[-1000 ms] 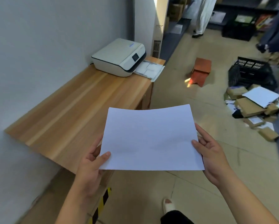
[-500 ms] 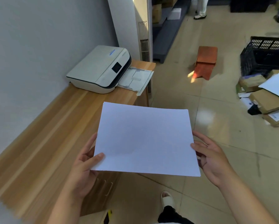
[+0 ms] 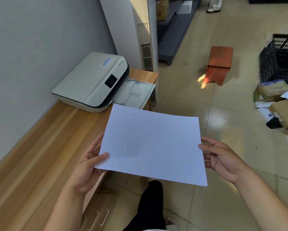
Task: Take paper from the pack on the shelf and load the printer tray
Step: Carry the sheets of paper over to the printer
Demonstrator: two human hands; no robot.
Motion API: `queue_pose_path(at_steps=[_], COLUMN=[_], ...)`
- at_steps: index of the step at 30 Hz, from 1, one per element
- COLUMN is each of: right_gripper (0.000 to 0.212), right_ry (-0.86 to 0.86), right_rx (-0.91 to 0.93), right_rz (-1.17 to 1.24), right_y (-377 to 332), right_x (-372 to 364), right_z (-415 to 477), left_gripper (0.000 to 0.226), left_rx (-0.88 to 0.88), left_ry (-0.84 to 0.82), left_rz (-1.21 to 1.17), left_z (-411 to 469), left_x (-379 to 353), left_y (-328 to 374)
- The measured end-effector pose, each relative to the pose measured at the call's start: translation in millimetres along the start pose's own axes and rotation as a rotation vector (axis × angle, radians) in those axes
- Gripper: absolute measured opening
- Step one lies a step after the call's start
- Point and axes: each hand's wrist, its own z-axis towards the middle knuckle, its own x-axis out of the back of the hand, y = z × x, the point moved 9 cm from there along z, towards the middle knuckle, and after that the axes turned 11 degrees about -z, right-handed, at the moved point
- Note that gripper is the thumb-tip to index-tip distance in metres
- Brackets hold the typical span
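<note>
I hold white paper (image 3: pixel 153 145) flat in front of me with both hands. My left hand (image 3: pixel 88 165) pinches its near left corner, thumb on top. My right hand (image 3: pixel 221 160) grips the right edge. Whether it is one sheet or a thin stack I cannot tell. A white printer (image 3: pixel 89 82) with a dark front panel sits on the wooden counter (image 3: pixel 39 155) against the wall, just beyond the paper. Its pale tray (image 3: pixel 135 94) is pulled out toward the counter's end. The paper's far edge hangs a little short of the tray. No paper pack is in view.
A grey wall (image 3: pixel 31 55) runs along the left. A white column (image 3: pixel 140 39) stands behind the printer. On the tiled floor lie an orange folded box (image 3: pixel 219 64), a black crate (image 3: pixel 280 59) and several cardboard boxes (image 3: pixel 280 104). A person's feet (image 3: pixel 214 9) show far ahead.
I have walked closer along the counter; the printer and its tray now loom larger and nearer the paper. Both hands keep the same hold on the paper.
</note>
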Motion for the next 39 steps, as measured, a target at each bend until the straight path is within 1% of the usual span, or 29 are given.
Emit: queue_pose_path(at_steps=[3, 5, 8, 11, 14, 15, 18, 20, 23, 27, 29, 31, 34, 37, 39], right_gripper=[0.040, 0.039, 0.038, 0.038, 0.036, 0.036, 0.035, 0.035, 0.035, 0.032, 0.031, 0.030, 0.028, 0.023, 0.022], right_ry=[0.026, 0.057, 0.068, 0.082, 0.098, 0.098, 0.080, 0.075, 0.065, 0.011, -0.041, -0.089, -0.157, -0.204, -0.234], right_rx=[0.010, 0.014, 0.012, 0.003, 0.001, -0.001, -0.027, -0.050, -0.082, -0.115, -0.128, -0.145, -0.183, -0.245, -0.300], right_rz=[-0.018, -0.028, -0.058, -0.099, -0.076, -0.064, -0.020, 0.014, 0.029, -0.002, -0.009, -0.005, -0.001, 0.026, 0.047], right_y=[-26.0, -48.1, -86.2, -118.5, -139.6, -144.0, -147.0, -145.6, -145.4, -157.7, -169.3, -181.5, -187.4, -177.2, -168.2], right_x=[15.4, 25.8, 31.7, 36.6, 41.5, 42.7, 44.8, 47.8, 53.1, 62.4, 69.3, 77.3, 87.1, 98.0, 103.7], right_z=[34.1, 59.2, 96.4, 137.1, 175.3, 187.2, 216.5, 234.7, 261.1, 299.4, 318.0, 334.4, 353.9, 368.4, 372.7], left_gripper=[0.068, 0.069, 0.069, 0.069, 0.070, 0.069, 0.067, 0.068, 0.063, 0.058, 0.054, 0.054, 0.048, 0.043, 0.041], left_rx=[0.013, 0.013, 0.027, 0.061, 0.079, 0.083, 0.077, 0.050, 0.009, -0.062, -0.107, -0.127, -0.118, -0.081, -0.058], left_ry=[-0.022, -0.042, -0.114, -0.122, -0.160, -0.149, -0.015, 0.076, 0.245, 0.448, 0.526, 0.607, 0.655, 0.654, 0.688], left_rz=[0.009, 0.006, 0.008, -0.019, -0.013, -0.004, -0.002, -0.035, -0.103, -0.272, -0.389, -0.521, -0.605, -0.602, -0.588], left_z=[55.1, 94.1, 151.1, 203.2, 251.8, 266.3, 299.8, 316.8, 327.8, 321.7, 316.3, 307.8, 302.7, 305.9, 306.0], left_x=[-9.4, -17.5, -33.4, -42.7, -51.4, -54.7, -58.4, -58.7, -54.8, -55.7, -63.8, -82.6, -130.7, -176.0, -199.5], left_y=[11.1, 20.7, 36.6, 52.5, 68.3, 73.8, 85.0, 89.8, 88.4, 65.1, 41.9, 15.0, -17.4, -38.8, -50.1])
